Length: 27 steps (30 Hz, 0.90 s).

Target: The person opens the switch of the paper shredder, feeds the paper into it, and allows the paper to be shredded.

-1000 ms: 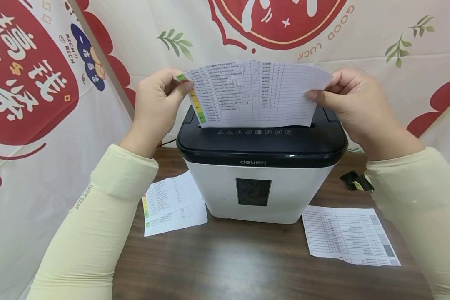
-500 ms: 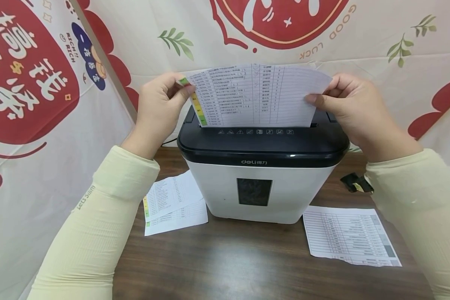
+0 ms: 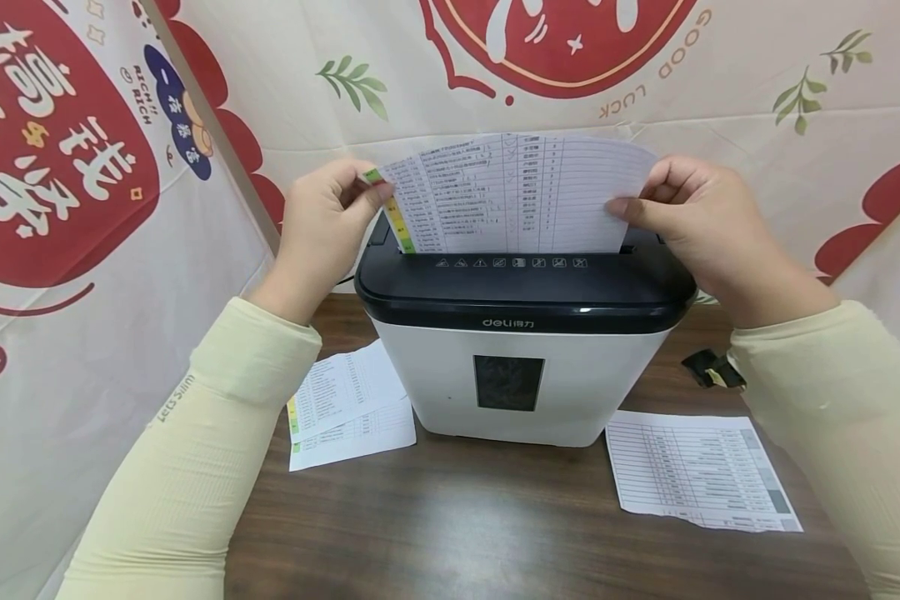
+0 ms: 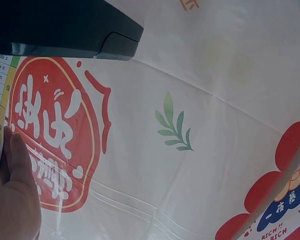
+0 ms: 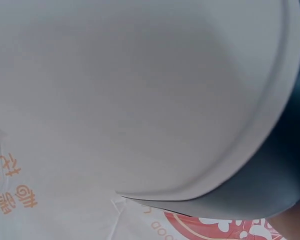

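One shredder [image 3: 525, 343], black lid over white body, dark window and "deli" lettering on its front, standing upright on a brown worktop [image 3: 450, 525]. One printed sheet [image 3: 525, 200], upright in the slot on the shredder's top, lower edge out of sight inside it; green and yellow cells run down its left side, handwritten ticks among its rows. Your left hand [image 3: 326, 229], above the shredder's left end: grip narrow, thumb and fingers pinching the sheet near its upper left corner. Your right hand [image 3: 712, 229], above the shredder's right end: grip likewise narrow, pinching the sheet at its right edge. Two overlapping papers [image 3: 352, 396], printed, lying just beside the shredder's left side. One loose page [image 3: 701, 471], ruled and printed, one edge ragged, lying flat to the shredder's right. One small black item [image 3: 712, 368], right of the shredder, near your pale yellow sleeve [image 3: 825, 383]; its kind you cannot tell. One white backdrop [image 3: 270, 75] with red prints, behind the shredder.
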{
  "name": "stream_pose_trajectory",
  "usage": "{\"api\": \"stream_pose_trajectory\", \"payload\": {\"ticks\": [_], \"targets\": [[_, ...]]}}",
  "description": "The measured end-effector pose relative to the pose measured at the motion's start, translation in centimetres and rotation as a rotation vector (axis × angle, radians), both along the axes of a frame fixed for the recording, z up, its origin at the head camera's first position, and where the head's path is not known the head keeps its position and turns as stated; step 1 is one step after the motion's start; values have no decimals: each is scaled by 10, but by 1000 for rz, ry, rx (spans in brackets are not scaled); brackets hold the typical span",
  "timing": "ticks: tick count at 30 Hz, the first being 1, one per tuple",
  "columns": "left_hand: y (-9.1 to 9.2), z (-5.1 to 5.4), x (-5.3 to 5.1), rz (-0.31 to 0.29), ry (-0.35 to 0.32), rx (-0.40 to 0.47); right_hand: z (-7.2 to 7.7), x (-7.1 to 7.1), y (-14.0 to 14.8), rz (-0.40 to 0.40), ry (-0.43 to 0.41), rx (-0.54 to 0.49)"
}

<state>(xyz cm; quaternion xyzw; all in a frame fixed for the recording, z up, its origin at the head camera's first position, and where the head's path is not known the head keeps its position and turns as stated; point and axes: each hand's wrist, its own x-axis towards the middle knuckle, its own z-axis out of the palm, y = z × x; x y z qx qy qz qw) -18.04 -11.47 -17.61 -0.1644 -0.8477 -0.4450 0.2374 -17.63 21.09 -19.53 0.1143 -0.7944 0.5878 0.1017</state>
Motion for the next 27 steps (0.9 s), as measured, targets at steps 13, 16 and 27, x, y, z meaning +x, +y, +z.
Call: {"api": "stream_pose_trajectory", "payload": {"ticks": [13,16,27], "targets": [[0,-6,0,-6,-20,-34,-4,0,1,-29,17,94],[0,-8,-1,-5,-26,-41,-4,1,0,-37,17,114],[1,-12,-1,3,-62,-57,-5,1,-1,-52,33,184]]}}
